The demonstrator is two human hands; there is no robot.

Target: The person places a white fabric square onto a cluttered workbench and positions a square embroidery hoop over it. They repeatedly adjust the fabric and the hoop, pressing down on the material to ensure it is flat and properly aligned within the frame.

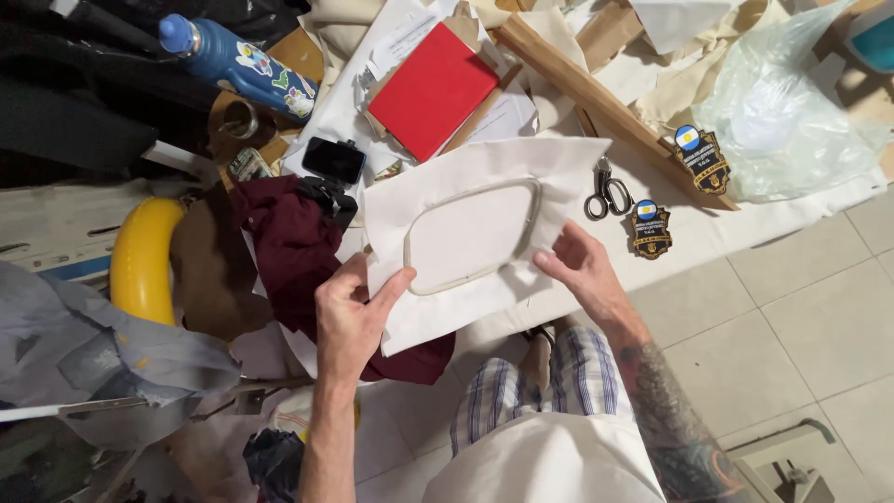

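Observation:
A white sheet of fabric (484, 163) with a rounded grey embroidery hoop (473, 233) pressed into it is held over the table edge. My left hand (354, 312) grips the fabric's lower left corner, thumb on top. My right hand (582, 265) holds the right edge beside the hoop, fingers spread on the cloth. Dark maroon cloth (293, 247) lies under and left of the fabric.
Scissors (607, 193) and two embroidered patches (650, 229) (703, 160) lie to the right. A red book (431, 90), a blue bottle (237, 61), a small black phone on a mount (333, 160), a wooden strip (596, 98), a plastic bag (792, 102) and a yellow object (142, 259) crowd the table. Tiled floor lies below right.

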